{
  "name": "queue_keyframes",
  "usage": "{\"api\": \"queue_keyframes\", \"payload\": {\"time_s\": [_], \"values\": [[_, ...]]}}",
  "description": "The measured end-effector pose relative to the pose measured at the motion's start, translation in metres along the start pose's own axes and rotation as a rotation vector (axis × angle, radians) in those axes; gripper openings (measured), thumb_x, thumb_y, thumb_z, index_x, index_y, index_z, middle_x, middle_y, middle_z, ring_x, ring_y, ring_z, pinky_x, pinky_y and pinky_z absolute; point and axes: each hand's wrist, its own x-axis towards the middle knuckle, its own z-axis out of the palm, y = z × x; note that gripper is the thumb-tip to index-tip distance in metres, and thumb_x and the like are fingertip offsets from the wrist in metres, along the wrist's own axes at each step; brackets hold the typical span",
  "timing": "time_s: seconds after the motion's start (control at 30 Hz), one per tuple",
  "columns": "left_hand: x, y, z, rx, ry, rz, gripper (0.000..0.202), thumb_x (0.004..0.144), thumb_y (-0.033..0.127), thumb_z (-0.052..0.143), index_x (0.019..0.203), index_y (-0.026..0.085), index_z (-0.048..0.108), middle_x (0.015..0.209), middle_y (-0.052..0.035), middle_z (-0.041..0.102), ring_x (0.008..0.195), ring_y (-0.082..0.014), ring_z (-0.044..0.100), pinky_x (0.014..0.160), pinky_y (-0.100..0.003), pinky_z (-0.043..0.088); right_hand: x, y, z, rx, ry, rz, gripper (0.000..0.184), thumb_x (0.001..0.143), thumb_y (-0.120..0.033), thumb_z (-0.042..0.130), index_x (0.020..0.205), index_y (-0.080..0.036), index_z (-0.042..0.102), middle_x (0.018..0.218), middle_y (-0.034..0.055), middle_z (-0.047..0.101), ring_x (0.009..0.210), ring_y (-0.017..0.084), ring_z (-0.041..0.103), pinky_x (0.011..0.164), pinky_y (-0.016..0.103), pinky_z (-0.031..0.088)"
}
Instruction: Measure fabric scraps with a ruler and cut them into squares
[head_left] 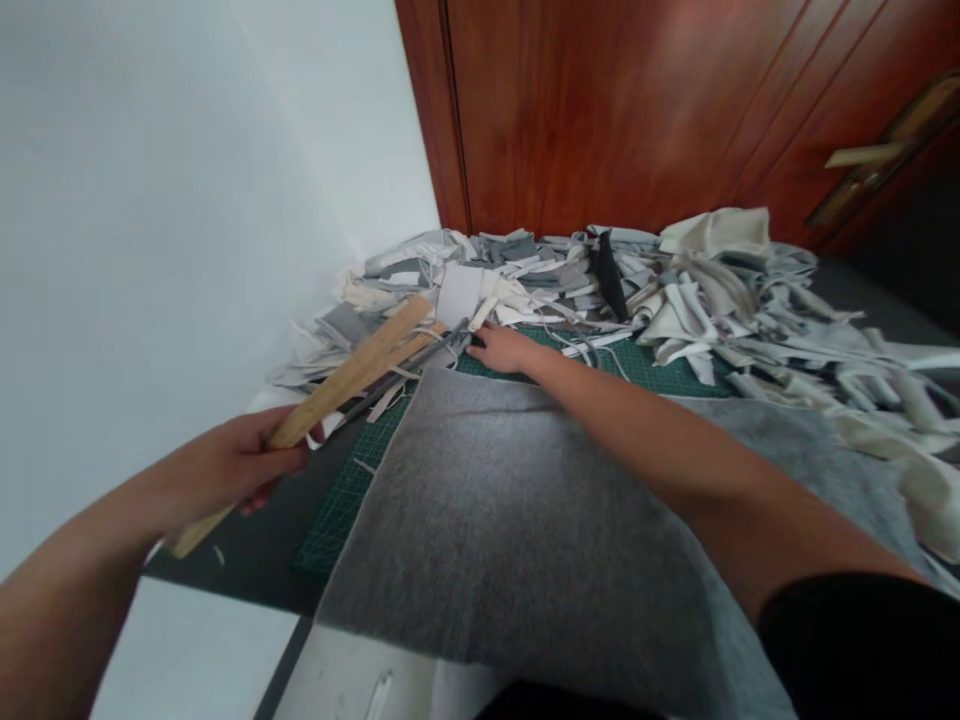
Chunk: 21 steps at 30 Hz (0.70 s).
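My left hand [238, 462] is closed around a long wooden ruler [352, 375] that slants up and away over the left edge of a large grey felt sheet [510, 510]. My right hand [504, 349] reaches across to the far left corner of the felt, fingers curled on a dark thin tool [420, 365] that lies along the ruler; what the tool is I cannot make out. The felt lies on a green cutting mat [352, 490].
A heap of grey and white fabric scraps [675, 290] covers the far side of the dark table [247, 550]. A white wall stands at left, and a brown wooden door [637, 110] with a handle [870, 160] behind.
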Motion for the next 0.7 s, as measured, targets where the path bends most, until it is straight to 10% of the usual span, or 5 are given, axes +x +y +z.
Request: {"api": "queue_keyframes", "payload": {"time_s": [0.23, 0.4, 0.53, 0.7], "values": [[0.049, 0.111, 0.098, 0.186, 0.200, 0.354, 0.036, 0.080, 0.039, 0.052, 0.109, 0.022, 0.064, 0.105, -0.0072, 0.075, 0.100, -0.0312, 0.071, 0.090, -0.045, 0.057, -0.179, 0.038, -0.020, -0.189, 0.048, 0.081, 0.064, 0.099, -0.037, 0.052, 0.156, -0.010, 0.044, 0.163, 0.0198, 0.037, 0.149, 0.035, 0.040, 0.124, 0.050, 0.031], [0.080, 0.134, 0.158, 0.568, 0.213, 0.390, 0.042, 0.091, 0.022, 0.042, 0.127, 0.009, 0.058, 0.119, -0.0219, 0.070, 0.108, -0.0381, 0.070, 0.094, -0.049, 0.054, -0.304, 0.080, -0.017, -0.329, 0.127, 0.323, 0.063, 0.100, -0.045, 0.043, 0.153, -0.011, 0.049, 0.161, 0.0208, 0.041, 0.149, 0.036, 0.040, 0.123, 0.054, 0.031], [0.098, 0.123, 0.164, 0.664, 0.338, 0.424, 0.051, 0.094, 0.014, 0.033, 0.141, 0.003, 0.049, 0.140, -0.0297, 0.059, 0.119, -0.0396, 0.066, 0.101, -0.051, 0.051, -0.357, 0.111, -0.015, -0.398, 0.256, 0.485, 0.067, 0.101, -0.055, 0.037, 0.151, -0.012, 0.051, 0.160, 0.0200, 0.043, 0.148, 0.037, 0.041, 0.121, 0.057, 0.033], [0.106, 0.110, 0.133, 0.743, 0.300, 0.298, 0.045, 0.096, 0.015, 0.032, 0.137, 0.008, 0.049, 0.121, -0.0242, 0.070, 0.106, -0.0358, 0.072, 0.092, -0.046, 0.053, -0.382, 0.142, -0.026, -0.412, 0.366, 0.594, 0.063, 0.104, -0.050, 0.032, 0.148, -0.010, 0.051, 0.154, 0.0196, 0.050, 0.137, 0.037, 0.052, 0.112, 0.053, 0.045]]}}
